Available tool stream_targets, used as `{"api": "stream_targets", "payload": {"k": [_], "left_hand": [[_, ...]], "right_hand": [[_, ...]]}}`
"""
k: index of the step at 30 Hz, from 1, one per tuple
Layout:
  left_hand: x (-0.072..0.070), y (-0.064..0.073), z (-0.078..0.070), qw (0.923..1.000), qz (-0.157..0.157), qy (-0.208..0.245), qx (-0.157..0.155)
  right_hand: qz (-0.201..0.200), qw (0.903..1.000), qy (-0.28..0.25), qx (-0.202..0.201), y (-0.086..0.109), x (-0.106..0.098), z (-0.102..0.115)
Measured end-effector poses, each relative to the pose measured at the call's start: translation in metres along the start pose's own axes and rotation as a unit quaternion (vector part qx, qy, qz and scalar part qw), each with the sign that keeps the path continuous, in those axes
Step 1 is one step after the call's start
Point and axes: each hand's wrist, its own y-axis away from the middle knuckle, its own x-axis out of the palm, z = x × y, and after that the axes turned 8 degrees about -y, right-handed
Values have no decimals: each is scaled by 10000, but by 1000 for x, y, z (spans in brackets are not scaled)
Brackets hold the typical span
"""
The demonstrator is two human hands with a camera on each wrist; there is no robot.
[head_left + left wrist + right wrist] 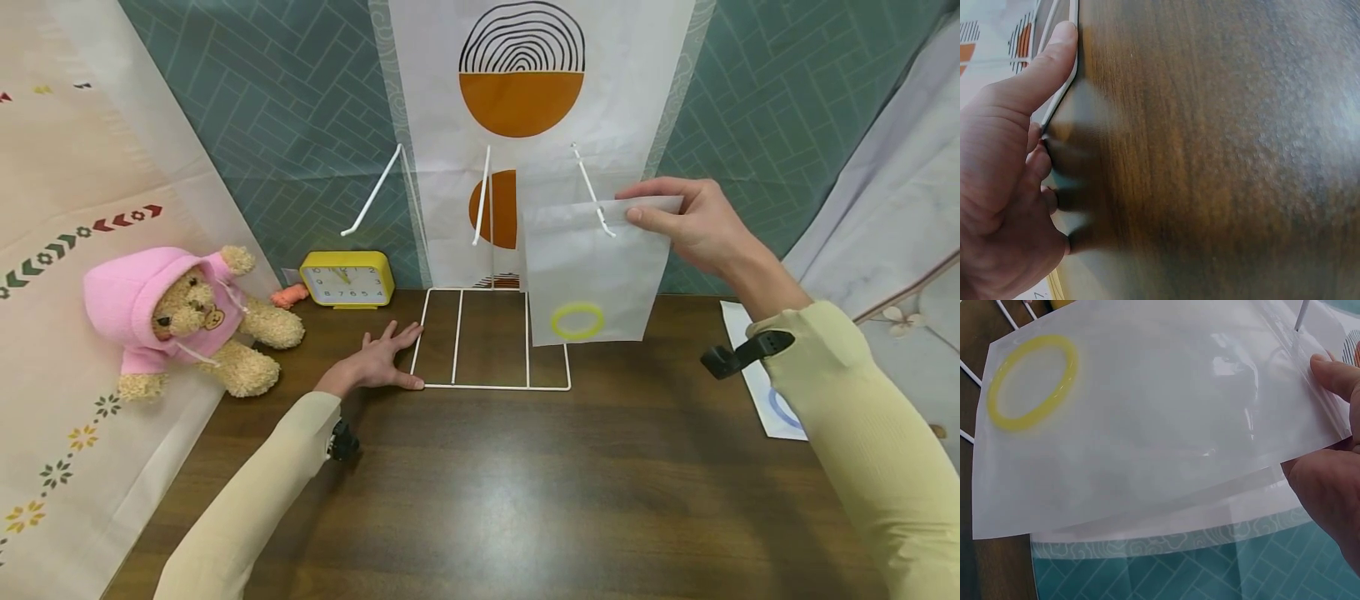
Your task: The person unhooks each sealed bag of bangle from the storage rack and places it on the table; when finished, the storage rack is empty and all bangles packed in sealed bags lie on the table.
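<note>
A frosted zip bag [592, 267] with a yellow ring [577, 321] inside hangs at the right-hand prong of a white wire rack [495, 387]. My right hand [701, 221] pinches the bag's upper right corner between thumb and fingers. The prong's tip shows in front of the bag near its top edge; whether it passes through a hole is hard to tell. With fingers spread, my left hand [378, 358] rests on the tabletop against the rack's left base corner. The left wrist view shows the thumb [1063, 56] touching the base wire.
Two other prongs, a left prong [375, 187] and a middle prong [482, 196], jut forward. A yellow clock [347, 279] and a teddy bear in a pink hoodie [187, 317] stand at the left. Another white bag [757, 375] lies at the right, partly under my right sleeve.
</note>
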Motion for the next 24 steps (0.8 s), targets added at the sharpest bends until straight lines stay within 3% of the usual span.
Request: {"api": "stream_targets", "payload": {"k": [12,19,24], "left_hand": [[0,2,-3,10000,-50,-22,52],[0,2,-2,9999,-80,-30,101],[0,2,-2,9999,-79,-12,121]], "right_hand": [[23,9998,-115,-168,15,3,3],[3,9995,274,-172,26,4,7],[63,9998,-87,-167,33,4,8]]}}
